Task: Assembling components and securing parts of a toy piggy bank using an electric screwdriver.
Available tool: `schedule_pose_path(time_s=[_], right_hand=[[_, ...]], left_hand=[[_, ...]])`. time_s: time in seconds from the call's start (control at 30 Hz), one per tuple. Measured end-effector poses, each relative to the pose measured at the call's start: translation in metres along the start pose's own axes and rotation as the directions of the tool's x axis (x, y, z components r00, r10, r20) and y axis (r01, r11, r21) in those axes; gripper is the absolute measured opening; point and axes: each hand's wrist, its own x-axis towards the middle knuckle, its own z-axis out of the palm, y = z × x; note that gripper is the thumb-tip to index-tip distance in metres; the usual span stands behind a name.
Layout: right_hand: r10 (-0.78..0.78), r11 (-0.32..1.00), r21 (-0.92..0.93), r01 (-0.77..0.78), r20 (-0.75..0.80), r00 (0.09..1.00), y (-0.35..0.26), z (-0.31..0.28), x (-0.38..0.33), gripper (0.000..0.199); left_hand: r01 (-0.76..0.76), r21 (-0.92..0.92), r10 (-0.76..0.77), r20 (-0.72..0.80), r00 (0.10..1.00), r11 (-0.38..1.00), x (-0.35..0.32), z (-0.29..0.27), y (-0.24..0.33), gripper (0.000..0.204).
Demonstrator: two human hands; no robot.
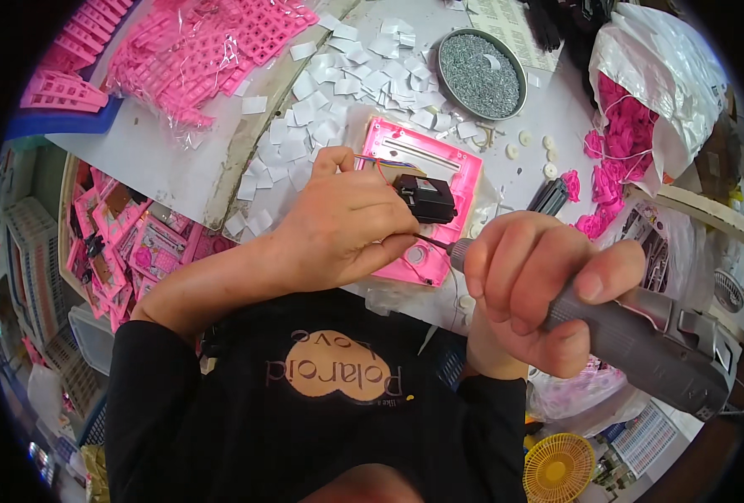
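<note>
A worker in a black sleeved top, seated at a pale worktable [162, 159], closes the right hand [548, 289] around a grey power screwdriver [648, 356], its thin bit pointing left at a pink plastic housing [401, 138]. The left hand [351, 218] bends over the housing's left side beside a black boxy part [428, 199], thumb and forefinger drawn together at the bit's tip; whether they pinch anything cannot be told. The housing lies on the table directly before the worker.

White slips [363, 80] litter the surface to the left and far side, near a round metal dish [440, 74] of small grey pieces [481, 84]. Small white rings [525, 138] dot the right, where a white plastic bag [665, 84] spills bright pink bundles [627, 130]. At far left, a clear bag [204, 59] of pink parts sits beside a blue tray [62, 126]. Lower left, a container holds pink pieces [129, 243]; at lower right are a yellow basket [559, 469] and, farther up, a small fan [729, 289].
</note>
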Motion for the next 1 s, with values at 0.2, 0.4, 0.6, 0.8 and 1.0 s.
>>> schedule_pose_path(time_s=[0.2,0.4,0.6,0.8,1.0], right_hand=[[-0.003,0.999,0.033,0.003,0.019,1.000,0.003,-0.001,-0.002,0.032],[-0.021,0.997,0.074,0.026,-0.057,0.998,0.010,-0.015,-0.005,0.037],[-0.018,0.999,-0.030,0.015,-0.096,0.995,0.030,-0.012,-0.001,0.034],[-0.035,0.986,-0.166,0.022,-0.073,0.997,0.045,-0.005,0.006,0.031],[-0.020,0.977,-0.214,0.001,-0.085,0.996,0.056,-0.003,0.008,0.027]], left_hand=[[-0.070,0.140,0.077,-0.041,0.996,0.988,-0.003,0.001,0.001,0.025],[0.184,0.301,-0.166,-0.085,0.983,0.936,-0.008,-0.001,0.002,0.051],[0.095,0.311,-0.107,0.022,0.994,0.946,-0.016,0.001,-0.024,0.054],[0.105,0.228,-0.106,-0.009,0.994,0.968,-0.016,0.002,-0.029,0.048],[0.128,0.192,-0.128,-0.009,0.992,0.973,-0.016,0.002,-0.028,0.045]])
